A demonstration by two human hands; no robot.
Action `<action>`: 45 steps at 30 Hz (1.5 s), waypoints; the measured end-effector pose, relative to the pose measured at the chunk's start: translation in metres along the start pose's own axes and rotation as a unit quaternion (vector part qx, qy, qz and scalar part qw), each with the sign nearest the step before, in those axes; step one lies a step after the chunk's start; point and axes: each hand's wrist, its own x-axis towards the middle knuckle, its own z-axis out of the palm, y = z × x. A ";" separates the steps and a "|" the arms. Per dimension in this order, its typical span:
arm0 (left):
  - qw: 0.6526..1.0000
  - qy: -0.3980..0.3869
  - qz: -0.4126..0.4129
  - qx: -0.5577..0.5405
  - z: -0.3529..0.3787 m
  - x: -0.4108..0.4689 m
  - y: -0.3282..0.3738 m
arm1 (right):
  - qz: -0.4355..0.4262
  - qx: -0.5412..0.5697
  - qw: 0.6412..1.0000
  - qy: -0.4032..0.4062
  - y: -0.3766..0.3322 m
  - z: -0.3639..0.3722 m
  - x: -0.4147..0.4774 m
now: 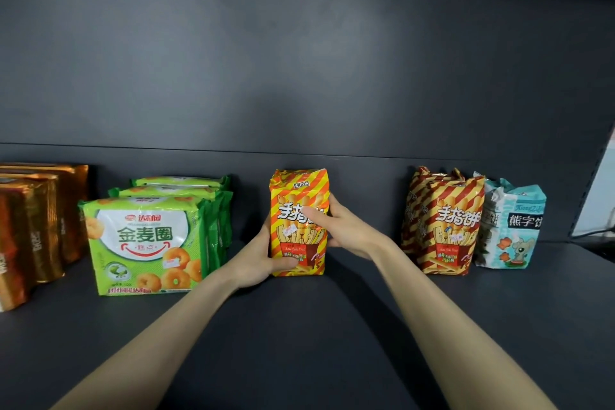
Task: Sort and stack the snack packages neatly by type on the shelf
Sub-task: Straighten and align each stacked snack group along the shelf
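An orange-and-yellow striped stick-biscuit bag (pixel 298 196) stands upright at the middle of the dark shelf (pixel 299 326). My left hand (pixel 256 260) grips its lower left side, thumb across the front bottom. My right hand (pixel 339 226) holds its right edge, thumb over the printed name. Further right stand brown-and-yellow striped stick-biscuit bags (pixel 446 223), one behind another. A teal-and-white bear-biscuit bag (pixel 512 226) stands beside them. At the left, green ring-snack packs (pixel 146 236) stand in a row front to back.
Gold-brown packs (pixel 30 226) line the far left edge of the shelf. A dark back panel (pixel 299 76) closes the shelf behind everything. At the far right edge a pale panel (pixel 595 196) shows. Bare shelf lies between the held bag and the brown striped bags.
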 end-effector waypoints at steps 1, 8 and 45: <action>1.000 0.002 0.002 0.002 -0.001 0.000 -0.001 | 0.000 0.006 1.000 0.001 0.000 0.002 0.000; 1.000 0.011 0.009 -0.011 -0.003 -0.002 -0.006 | 0.004 0.029 1.000 0.010 0.009 0.004 -0.002; 0.999 0.029 0.012 0.022 -0.005 -0.002 -0.020 | -0.046 -0.068 0.996 0.046 0.030 0.014 0.006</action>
